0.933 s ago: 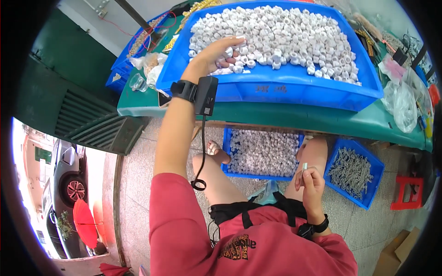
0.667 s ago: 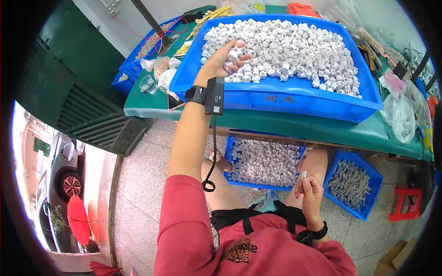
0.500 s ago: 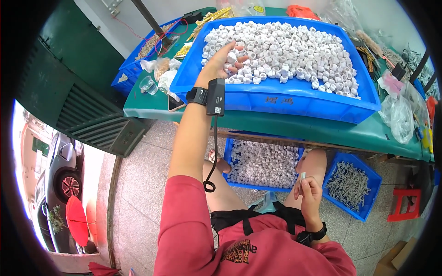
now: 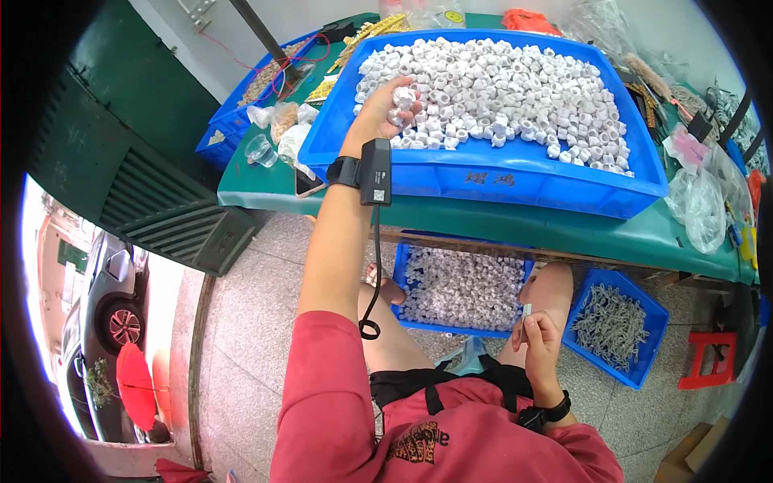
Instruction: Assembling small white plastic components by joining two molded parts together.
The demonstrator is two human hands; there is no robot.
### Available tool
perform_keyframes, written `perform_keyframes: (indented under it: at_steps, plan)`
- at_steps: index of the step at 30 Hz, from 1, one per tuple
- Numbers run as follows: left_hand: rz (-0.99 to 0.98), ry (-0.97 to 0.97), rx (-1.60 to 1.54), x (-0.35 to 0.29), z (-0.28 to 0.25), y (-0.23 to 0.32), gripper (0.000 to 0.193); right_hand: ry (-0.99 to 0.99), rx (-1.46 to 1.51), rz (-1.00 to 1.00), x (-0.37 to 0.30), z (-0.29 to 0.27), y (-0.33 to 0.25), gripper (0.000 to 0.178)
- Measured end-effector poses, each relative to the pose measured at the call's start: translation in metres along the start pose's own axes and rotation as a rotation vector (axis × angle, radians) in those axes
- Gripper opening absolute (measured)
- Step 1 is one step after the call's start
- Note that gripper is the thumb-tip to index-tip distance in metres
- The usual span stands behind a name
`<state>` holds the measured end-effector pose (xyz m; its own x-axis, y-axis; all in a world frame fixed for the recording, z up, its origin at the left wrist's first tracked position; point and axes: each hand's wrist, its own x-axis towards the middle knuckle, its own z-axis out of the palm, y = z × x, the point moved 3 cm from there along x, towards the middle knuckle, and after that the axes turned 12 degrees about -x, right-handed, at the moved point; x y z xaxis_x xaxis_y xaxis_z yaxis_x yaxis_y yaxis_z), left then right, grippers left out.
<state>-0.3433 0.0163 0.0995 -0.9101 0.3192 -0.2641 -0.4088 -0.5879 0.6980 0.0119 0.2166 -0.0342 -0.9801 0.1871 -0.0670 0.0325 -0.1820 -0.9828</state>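
Assembly workshop; blue parts bins (image 4: 515, 173); green workbench (image 4: 564, 229).

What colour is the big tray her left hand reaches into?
Blue tray, full of white pieces; the head view shows it.

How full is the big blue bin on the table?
Mostly full. The big blue bin holds a heap of white ring parts covering most of its floor; the left hand grips a few.

One head-worn fisheye view looks steeply down from above the person's red-shirted chest, facing forward over the lap toward the green-covered table (image 4: 564, 233). The near floor lies close below; the large blue plastic bin of white rings (image 4: 515, 173) sits far ahead. Straight edges bow toward the dark circular rim.
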Motion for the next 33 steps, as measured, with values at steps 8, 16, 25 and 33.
perform_keyframes:
  at_steps: [8,16,25,33]
  plan:
    - [0.087,-0.254,-0.125,0.01,-0.031,0.014,0.024,-0.02,0.032,-0.018,0.002,0.01,0.0,0.016]
    - [0.093,-0.294,-0.282,-0.094,0.014,-0.039,0.021,-0.014,-0.119,-0.255,0.023,0.023,-0.035,0.018]
    - [-0.244,0.055,-0.163,-0.212,-0.055,-0.196,0.027,-0.326,-0.292,-0.376,0.019,0.089,-0.054,0.017]
    - [-0.13,0.332,-0.292,-0.233,-0.079,-0.233,0.021,-0.434,-0.407,0.01,0.01,0.093,-0.009,0.008]
